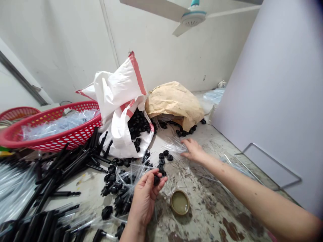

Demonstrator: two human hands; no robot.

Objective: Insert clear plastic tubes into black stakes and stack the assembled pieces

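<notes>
My left hand [147, 190] is closed on a small black plastic cap [156, 180], pinched between thumb and fingers. Farther away, my right hand [193, 150] reaches out, its fingers apart at a scattered heap of thin clear plastic tubes [174, 144]; whether it touches one I cannot make out. Several loose black caps [162, 156] lie between the two hands. Below them stands a small round dish [180, 202] with liquid in it. Left of my left hand, black caps with clear tubes fitted [123, 191] are piled together.
A white sack [117, 111] spills black caps beside a brown paper bag [174, 99] holding clear tubes. At left, a red basket [63, 139] of clear plastic stands behind black rods [68, 168]. A pale panel [272, 111] with a metal wire frame [272, 164] borders the right side.
</notes>
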